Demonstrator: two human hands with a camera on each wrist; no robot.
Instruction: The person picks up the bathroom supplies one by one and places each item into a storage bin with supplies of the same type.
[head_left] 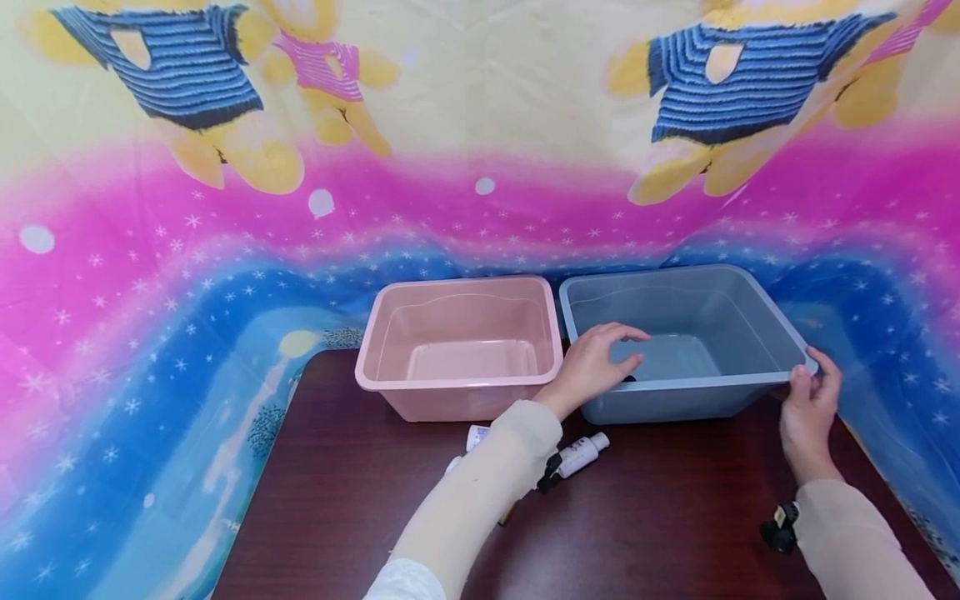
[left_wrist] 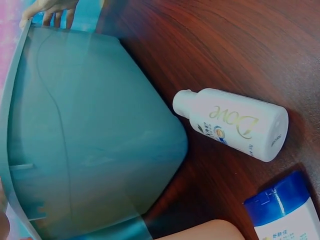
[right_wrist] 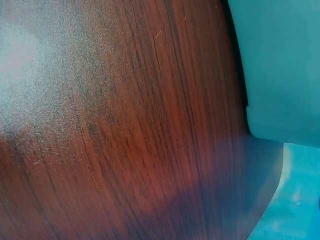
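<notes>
Where the dark wooden counter [head_left: 675, 517] meets the patterned cloth backdrop [head_left: 150, 275], two plastic tubs stand side by side, rims almost touching.

Item: grey-blue tub [head_left: 757, 312], right of the pair. The left hand [head_left: 596, 362] rests over its near-left rim, fingers loosely curved into the inside, its grip not clamped on anything. The right hand [head_left: 812, 410] has its grip clamped on the near-right corner of the rim.

Item: pink tub [head_left: 459, 392], left of the pair, untouched.

Item: white Dove bottle [left_wrist: 231, 123], lying on its side on the counter just before the grey-blue tub.

Item: blue-capped white bottle [left_wrist: 284, 205], near the Dove bottle.
</notes>
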